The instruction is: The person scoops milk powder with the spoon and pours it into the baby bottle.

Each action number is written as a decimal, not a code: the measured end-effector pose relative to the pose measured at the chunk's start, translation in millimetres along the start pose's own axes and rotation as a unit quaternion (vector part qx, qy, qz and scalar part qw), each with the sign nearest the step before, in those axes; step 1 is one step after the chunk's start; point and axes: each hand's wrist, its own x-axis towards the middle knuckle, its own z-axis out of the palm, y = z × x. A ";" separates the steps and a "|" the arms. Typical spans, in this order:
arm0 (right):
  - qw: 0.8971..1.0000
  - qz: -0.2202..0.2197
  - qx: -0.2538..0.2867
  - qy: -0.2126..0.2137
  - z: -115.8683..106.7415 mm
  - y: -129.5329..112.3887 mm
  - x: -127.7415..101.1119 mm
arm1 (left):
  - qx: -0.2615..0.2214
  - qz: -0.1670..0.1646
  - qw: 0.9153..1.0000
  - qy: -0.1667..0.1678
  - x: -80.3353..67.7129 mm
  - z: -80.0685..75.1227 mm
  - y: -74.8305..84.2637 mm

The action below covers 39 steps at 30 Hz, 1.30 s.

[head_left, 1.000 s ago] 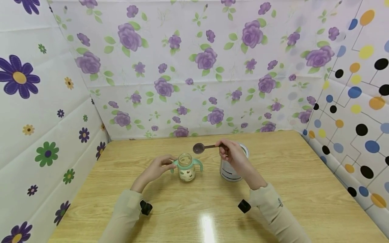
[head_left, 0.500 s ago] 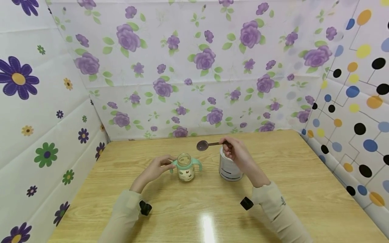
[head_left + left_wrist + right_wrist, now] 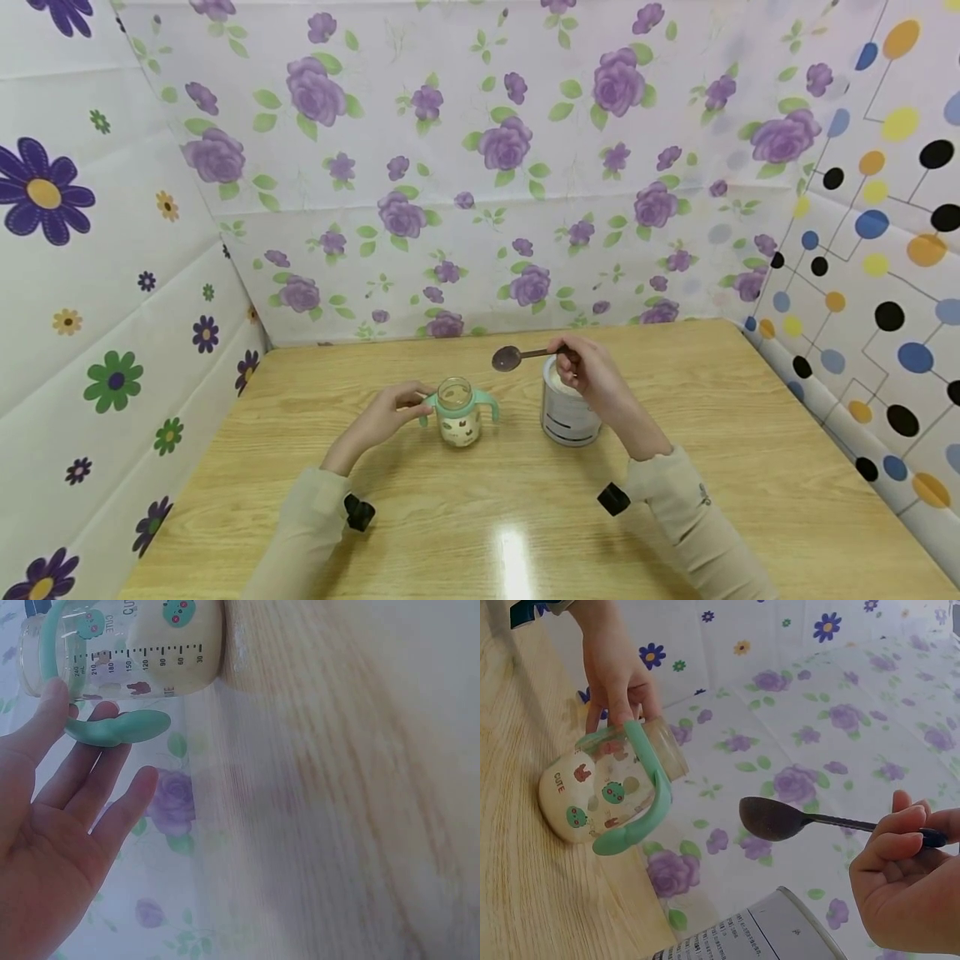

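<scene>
A small clear baby bottle (image 3: 459,414) with green handles stands open-topped at the table's middle, with pale powder in its bottom. My left hand (image 3: 382,419) holds its left handle (image 3: 112,729) between thumb and fingers. My right hand (image 3: 592,379) pinches the handle of a dark spoon (image 3: 507,358). The spoon's bowl (image 3: 769,819) looks empty and hovers between the bottle (image 3: 592,795) and an open white tin (image 3: 570,412). That tin stands right of the bottle, partly behind my right hand, and pale powder shows inside it.
The wooden table (image 3: 480,517) is walled by flowered sheets on the left and back and a dotted sheet (image 3: 877,275) on the right. Black wrist cameras (image 3: 358,512) sit on both sleeves.
My right hand has carried the spoon a little to the right, from above the bottle toward the tin. The left hand and bottle have stayed put.
</scene>
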 end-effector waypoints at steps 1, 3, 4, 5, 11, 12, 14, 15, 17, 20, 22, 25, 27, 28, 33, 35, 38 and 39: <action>1.000 0.000 0.002 0.000 -0.3 -0.3 -0.2 | -0.001 0.000 1.000 0.000 -0.1 -0.1 0.0; 1.000 0.000 0.003 0.000 -1.4 -0.3 -0.1 | -0.001 0.001 1.000 0.002 0.0 0.0 -0.2; 1.000 0.000 0.004 -0.001 -1.9 -0.3 -0.2 | -0.001 0.000 1.000 0.002 0.1 0.0 -0.3; 1.000 0.000 0.003 -0.001 -2.4 -0.4 -0.3 | -0.002 0.000 1.000 0.001 0.4 -0.1 -0.4; 1.000 0.002 0.002 0.007 -6.5 -0.5 -0.6 | -0.008 0.006 1.000 -0.008 0.9 -0.9 -1.2; 1.000 0.001 0.002 0.008 -7.3 -0.6 -0.8 | -0.009 0.006 1.000 -0.009 0.8 -1.2 -1.3; 1.000 -0.001 0.000 0.008 -8.7 -0.8 -1.4 | -0.011 0.006 1.000 -0.011 0.6 -1.6 -1.3; 1.000 -0.002 -0.001 0.008 -9.4 -0.9 -1.7 | -0.012 0.006 1.000 -0.011 0.5 -1.7 -1.2; 1.000 -0.006 -0.001 0.009 -10.3 -1.4 -2.2 | -0.010 0.006 1.000 -0.009 0.3 -2.1 -0.7; 1.000 -0.006 -0.001 0.011 -11.8 -2.2 -2.6 | -0.008 0.007 1.000 -0.006 -0.1 -2.4 0.2; 1.000 -0.006 -0.002 0.012 -12.8 -2.4 -2.8 | -0.007 0.006 1.000 -0.004 -0.3 -2.3 0.6; 1.000 -0.004 -0.001 0.010 -14.3 -2.4 -3.3 | -0.009 0.004 1.000 -0.004 -0.7 -1.6 0.5; 1.000 -0.003 -0.002 0.008 -15.3 -1.9 -3.6 | -0.011 0.001 1.000 -0.004 -1.0 -1.0 -0.1; 1.000 -0.003 -0.001 0.008 -15.6 -1.7 -3.7 | -0.012 -0.001 1.000 -0.003 -1.2 -0.7 -0.5; 1.000 -0.003 0.001 0.010 -19.2 -0.6 -4.1 | -0.014 -0.006 1.000 -0.004 -1.3 0.7 -1.2; 1.000 -0.002 0.002 0.015 -20.9 -0.8 -4.6 | -0.017 -0.007 1.000 -0.009 -1.6 0.6 1.1; 1.000 -0.002 -0.002 0.020 -23.7 -1.9 -5.6 | -0.019 -0.007 1.000 -0.017 -4.7 -1.5 11.9; 1.000 -0.003 -0.004 0.022 -24.5 -2.5 -6.0 | -0.019 -0.008 1.000 -0.019 -6.3 -2.6 16.5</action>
